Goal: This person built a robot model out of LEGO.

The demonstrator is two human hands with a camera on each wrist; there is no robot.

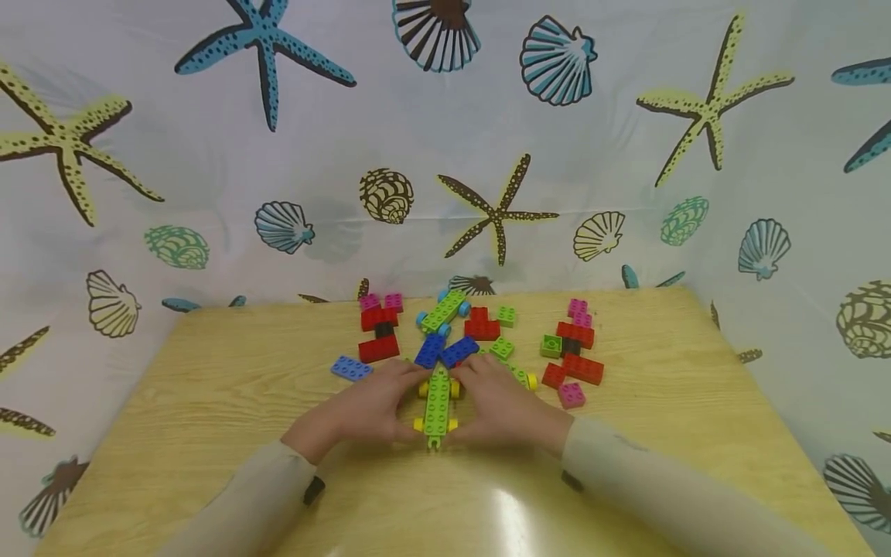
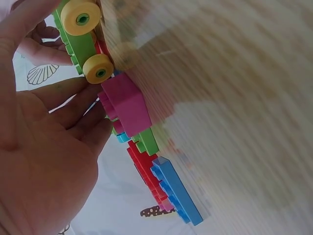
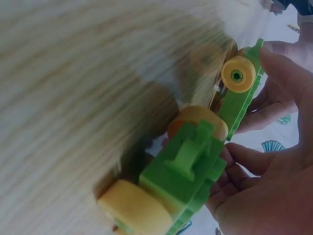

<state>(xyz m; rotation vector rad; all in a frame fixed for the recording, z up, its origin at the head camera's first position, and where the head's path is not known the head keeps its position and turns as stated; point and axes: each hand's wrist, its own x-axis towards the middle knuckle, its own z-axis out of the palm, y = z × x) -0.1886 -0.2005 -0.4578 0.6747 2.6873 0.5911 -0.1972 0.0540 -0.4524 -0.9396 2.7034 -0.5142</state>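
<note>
Green wheeled base (image 1: pixel 437 410): upright between both hands, lengthwise to the body, on or just above the wooden table (image 1: pixel 202 410); exact contact with the wood impossible to tell.
Left hand (image 1: pixel 376 402): grasping the left flank, thumb by the near wheel, fingers toward the far one.
Right hand (image 1: pixel 508 402): grasping the right flank likewise, thumb at the near end.
Plastic: probably light, stiff and hard to break, smooth enough to slip a little.
Yellow wheels (image 2: pixel 82 17): likely to roll under a lengthwise push; poor places to squeeze.
Best hold: studded body between the axles, clear of the coupling ends (image 1: pixel 435 443), probably the weakest parts.
Far side: crowded; blue bricks (image 1: pixel 430 350) near the front tip, pink brick (image 2: pixel 128 107) just beside the left fingers.
Right side: second green base (image 1: pixel 517 372) just beyond the right hand, partly hidden; red bricks (image 1: pixel 583 369) farther out.
Open room: bare wood toward the body and leftward; printed cloth (image 1: pixel 334 271) along the rear edge.
</note>
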